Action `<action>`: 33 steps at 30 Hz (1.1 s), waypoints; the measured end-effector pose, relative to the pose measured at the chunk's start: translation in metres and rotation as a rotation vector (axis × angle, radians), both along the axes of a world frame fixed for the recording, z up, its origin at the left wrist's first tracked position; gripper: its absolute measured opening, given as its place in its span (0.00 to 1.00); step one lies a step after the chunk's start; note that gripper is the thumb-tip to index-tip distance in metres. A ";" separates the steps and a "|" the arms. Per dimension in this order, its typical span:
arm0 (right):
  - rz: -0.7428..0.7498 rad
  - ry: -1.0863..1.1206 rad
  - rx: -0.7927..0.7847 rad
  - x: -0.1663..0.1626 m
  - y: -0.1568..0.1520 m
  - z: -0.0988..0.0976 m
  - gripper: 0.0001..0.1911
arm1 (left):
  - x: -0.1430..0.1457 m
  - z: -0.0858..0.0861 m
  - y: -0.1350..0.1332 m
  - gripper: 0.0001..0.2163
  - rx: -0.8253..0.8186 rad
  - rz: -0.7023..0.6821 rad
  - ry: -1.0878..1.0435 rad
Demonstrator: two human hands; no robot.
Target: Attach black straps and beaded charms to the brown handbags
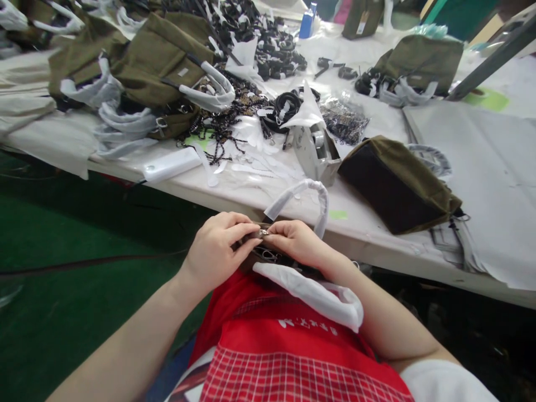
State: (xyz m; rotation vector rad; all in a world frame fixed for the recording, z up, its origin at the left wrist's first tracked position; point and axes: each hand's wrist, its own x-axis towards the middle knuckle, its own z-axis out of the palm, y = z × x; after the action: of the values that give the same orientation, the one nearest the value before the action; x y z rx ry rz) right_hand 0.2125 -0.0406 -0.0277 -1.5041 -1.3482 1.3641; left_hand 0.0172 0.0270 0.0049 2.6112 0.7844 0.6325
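Note:
My left hand [215, 251] and my right hand [295, 241] meet in my lap, just below the table's edge. Both pinch a small metal fitting [264, 231] on a dark bag [268, 255] that lies under them. Fingers of both hands are closed on it. A handle wrapped in white [304, 195] arches up behind my hands, and a second wrapped handle [312, 296] lies across my red apron [293, 346].
An olive bag [397, 187] lies on the white table [494, 167] to the right. Several more olive bags [154, 61] are piled at the left. Black straps and chains [268, 44], a small metal box [314, 151] and a white slab [171, 164] lie between. Green floor [62, 268] is at the left.

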 end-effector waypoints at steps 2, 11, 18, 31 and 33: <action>0.002 -0.021 0.044 -0.003 -0.002 0.000 0.11 | 0.003 0.000 0.001 0.07 0.032 -0.018 0.014; -0.059 0.004 0.092 0.008 -0.027 0.024 0.13 | 0.008 0.014 -0.008 0.07 -0.042 0.044 -0.156; -0.153 0.420 0.017 -0.001 -0.037 0.033 0.18 | 0.017 0.027 -0.024 0.08 -0.414 0.015 -0.222; -0.382 0.231 0.141 -0.014 -0.035 0.019 0.08 | 0.017 0.019 -0.021 0.11 -1.149 0.276 -0.529; -0.389 0.123 0.160 -0.014 -0.035 0.019 0.07 | 0.017 0.017 -0.020 0.12 -1.193 0.328 -0.559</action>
State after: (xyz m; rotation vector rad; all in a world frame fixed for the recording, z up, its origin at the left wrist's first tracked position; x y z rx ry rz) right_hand 0.1982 -0.0753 -0.0091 -1.4563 -0.9984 1.0574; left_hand 0.0337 0.0066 0.0218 1.1731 0.9733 0.6389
